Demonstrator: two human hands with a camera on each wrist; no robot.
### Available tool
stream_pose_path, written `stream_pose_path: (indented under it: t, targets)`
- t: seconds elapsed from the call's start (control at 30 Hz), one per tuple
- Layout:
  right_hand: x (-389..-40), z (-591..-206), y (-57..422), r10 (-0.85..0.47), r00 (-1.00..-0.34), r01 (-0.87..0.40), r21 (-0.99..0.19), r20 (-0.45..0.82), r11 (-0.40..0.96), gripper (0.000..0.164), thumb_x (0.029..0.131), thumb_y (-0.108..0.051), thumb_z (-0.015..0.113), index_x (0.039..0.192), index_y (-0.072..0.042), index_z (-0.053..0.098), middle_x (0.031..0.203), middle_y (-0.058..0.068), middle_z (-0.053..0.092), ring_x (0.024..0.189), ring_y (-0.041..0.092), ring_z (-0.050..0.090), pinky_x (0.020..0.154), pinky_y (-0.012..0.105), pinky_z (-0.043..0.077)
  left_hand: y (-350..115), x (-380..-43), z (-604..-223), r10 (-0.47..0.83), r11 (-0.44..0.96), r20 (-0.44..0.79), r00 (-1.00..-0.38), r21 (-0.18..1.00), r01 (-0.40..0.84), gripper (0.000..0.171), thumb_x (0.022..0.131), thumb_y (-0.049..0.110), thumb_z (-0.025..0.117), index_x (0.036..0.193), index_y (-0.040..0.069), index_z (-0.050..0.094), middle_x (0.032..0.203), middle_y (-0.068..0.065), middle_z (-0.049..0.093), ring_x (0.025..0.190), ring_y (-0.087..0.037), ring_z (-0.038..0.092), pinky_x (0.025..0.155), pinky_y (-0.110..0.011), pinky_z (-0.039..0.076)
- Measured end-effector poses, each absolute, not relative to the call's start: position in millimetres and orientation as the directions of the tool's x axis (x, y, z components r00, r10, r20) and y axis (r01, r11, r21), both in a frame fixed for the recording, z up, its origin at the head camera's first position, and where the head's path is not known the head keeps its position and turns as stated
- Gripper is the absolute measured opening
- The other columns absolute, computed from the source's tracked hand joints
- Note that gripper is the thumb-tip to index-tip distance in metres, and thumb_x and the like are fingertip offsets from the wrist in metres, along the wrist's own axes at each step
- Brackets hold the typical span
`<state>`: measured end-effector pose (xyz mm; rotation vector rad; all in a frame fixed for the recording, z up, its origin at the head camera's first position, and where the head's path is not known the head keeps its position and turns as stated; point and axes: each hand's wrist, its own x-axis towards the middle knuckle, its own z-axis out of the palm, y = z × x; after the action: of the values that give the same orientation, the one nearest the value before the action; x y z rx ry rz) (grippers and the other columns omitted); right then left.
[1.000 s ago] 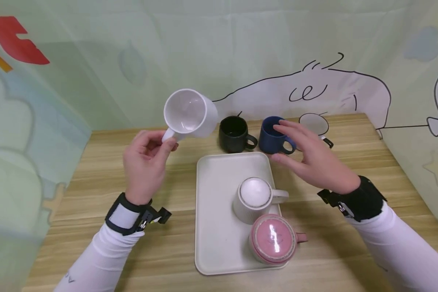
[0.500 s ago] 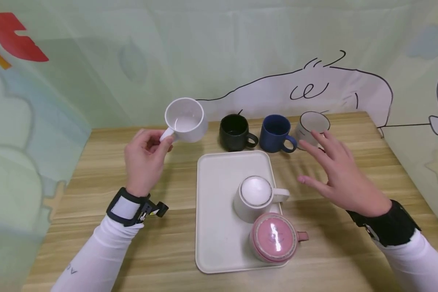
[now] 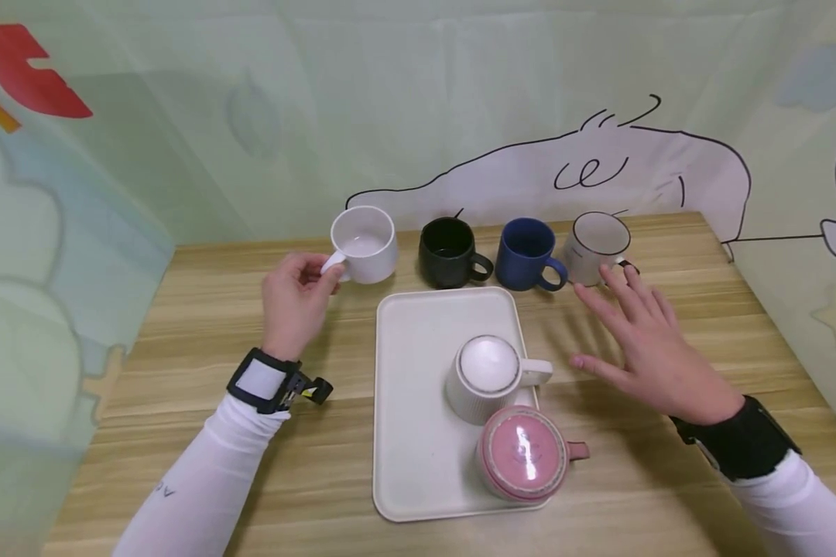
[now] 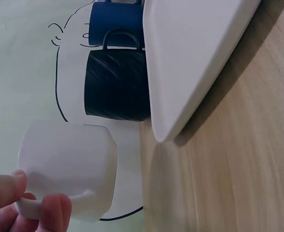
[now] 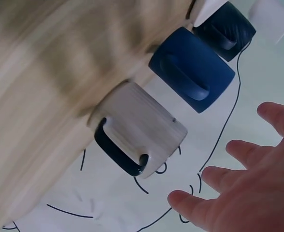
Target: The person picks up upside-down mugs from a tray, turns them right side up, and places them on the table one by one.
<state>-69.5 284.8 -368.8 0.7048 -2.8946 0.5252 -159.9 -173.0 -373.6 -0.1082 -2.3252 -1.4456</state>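
By its handle, my left hand (image 3: 296,302) pinches a white mug (image 3: 372,259), upright at the left of a row of mugs. In the left wrist view a gap shows between this mug (image 4: 69,159) and the wooden tabletop. To its right stand a black mug (image 3: 446,259), a blue mug (image 3: 519,267) and an off-white mug with a dark rim (image 3: 585,263), all upright. My right hand (image 3: 658,356) is held with fingers spread, just in front of the dark-rimmed mug, holding nothing. In the right wrist view that mug's black handle (image 5: 115,150) shows.
A cream tray (image 3: 411,433) lies in front of the row. On its right side, a ribbed white mug (image 3: 484,387) and a pink mug (image 3: 525,456) stand upside down, handles reaching past the rim. A printed cloth (image 3: 390,93) hangs behind the wooden table (image 3: 181,371).
My left hand has lowered the white mug and turned it upright beside the black mug. My right hand has drawn back rightward from the blue mug to near the dark-rimmed one.
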Motion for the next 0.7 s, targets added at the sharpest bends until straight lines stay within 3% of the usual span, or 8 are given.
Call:
stream_pose_path:
  t: [0.3, 0.7]
  targets:
    - [-64, -378, 288, -0.415, -0.894, -0.448, -0.297, 0.171, 0.843, 0.096, 0.092, -0.048, 0.081, 0.168, -0.02, 0.031, 0.176, 0.02, 0.009, 0.159, 0.051, 0.002, 0.121, 0.077, 0.002, -167, -170, -388, -0.147, 0.496, 0.301, -0.942, 0.847, 0.193, 0.018, 0.097, 0.007, 0.078, 0.107, -0.008, 0.073, 0.094, -0.02, 0.073, 0.069, -0.008, 0.067, 0.064, -0.014, 0.055]
    - [-63, -384, 289, -0.436, -0.882, -0.47, -0.292, 0.178, 0.833, 0.096, 0.093, -0.052, 0.079, 0.169, -0.019, 0.029, 0.175, 0.022, 0.01, 0.16, 0.047, -0.002, 0.12, 0.078, -0.001, -164, -176, -403, -0.151, 0.484, 0.267, -0.952, 0.859, 0.165, 0.018, 0.098, 0.007, 0.078, 0.107, -0.007, 0.072, 0.095, -0.02, 0.073, 0.076, -0.027, 0.072, 0.064, -0.015, 0.055]
